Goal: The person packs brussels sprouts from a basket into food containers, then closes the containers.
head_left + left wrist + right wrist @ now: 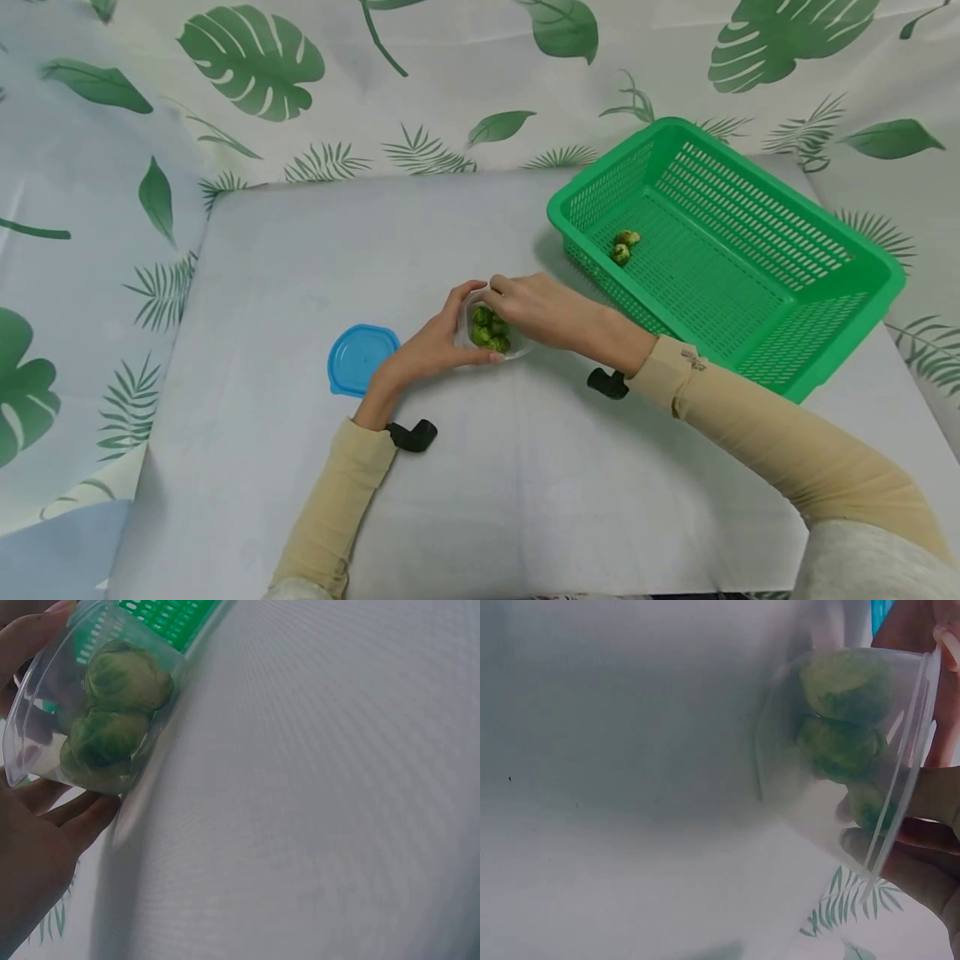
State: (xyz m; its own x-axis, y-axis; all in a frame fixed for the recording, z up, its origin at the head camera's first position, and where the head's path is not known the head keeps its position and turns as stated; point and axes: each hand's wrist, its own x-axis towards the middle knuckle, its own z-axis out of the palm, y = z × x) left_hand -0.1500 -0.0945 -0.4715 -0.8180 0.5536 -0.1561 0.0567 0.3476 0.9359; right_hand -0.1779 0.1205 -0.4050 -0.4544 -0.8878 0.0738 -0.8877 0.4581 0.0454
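Observation:
My left hand (pixel 429 348) grips a clear plastic tub (pixel 780 761) round its side, thumb near the rim. Several green Brussels sprouts (pixel 489 332) lie in the tub, showing through its wall in both wrist views. The fingers of my right hand (pixel 551 310) reach in over the rim. They pinch one Brussels sprout (pixel 870 808) inside, seen through the cloudy wall in the right wrist view. A blue lid (pixel 362 357) lies flat on the table, just left of my left hand.
A green slotted basket (pixel 705 267) stands on the right of the table, beyond my right forearm. Two Brussels sprouts (pixel 622 252) sit in its left corner. A grey-white cloth (pixel 300 258) covers the table, and leaf-printed sheets (pixel 420 83) hang around its back and sides.

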